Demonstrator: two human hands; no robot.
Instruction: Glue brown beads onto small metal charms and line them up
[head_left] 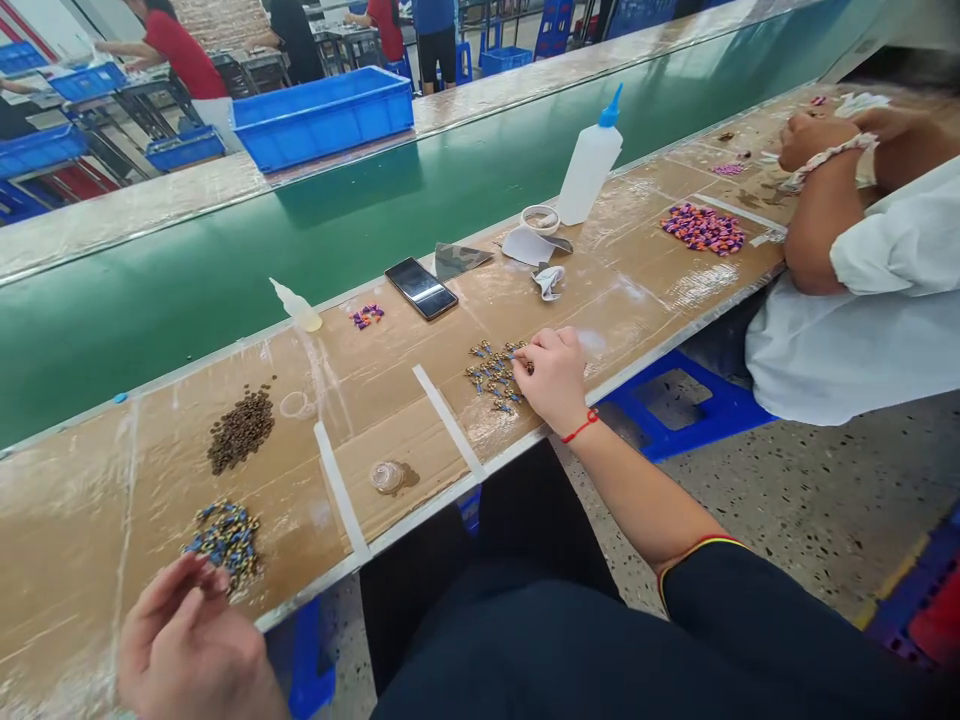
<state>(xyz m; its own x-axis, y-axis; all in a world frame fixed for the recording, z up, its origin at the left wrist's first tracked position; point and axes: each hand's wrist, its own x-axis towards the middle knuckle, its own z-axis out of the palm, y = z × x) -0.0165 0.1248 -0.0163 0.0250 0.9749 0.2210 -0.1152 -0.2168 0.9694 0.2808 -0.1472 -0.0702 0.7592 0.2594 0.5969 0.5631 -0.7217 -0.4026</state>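
My right hand (553, 378) rests on the taped cardboard bench, its fingers curled and pinched at the edge of a small heap of blue and brass parts (491, 375). What the fingertips hold is too small to make out. My left hand (187, 645) hovers low at the front left with its fingers bent together, just in front of another heap of blue and brass parts (225, 538). A pile of dark brown parts (240, 430) lies behind that heap.
On the bench are a black phone (421, 288), a small dropper bottle (297, 306), a white glue bottle with blue tip (589, 165), a white ring dish (539, 219) and purple parts (703, 228). A co-worker in white (862, 300) sits at right. A green conveyor (375, 220) runs behind.
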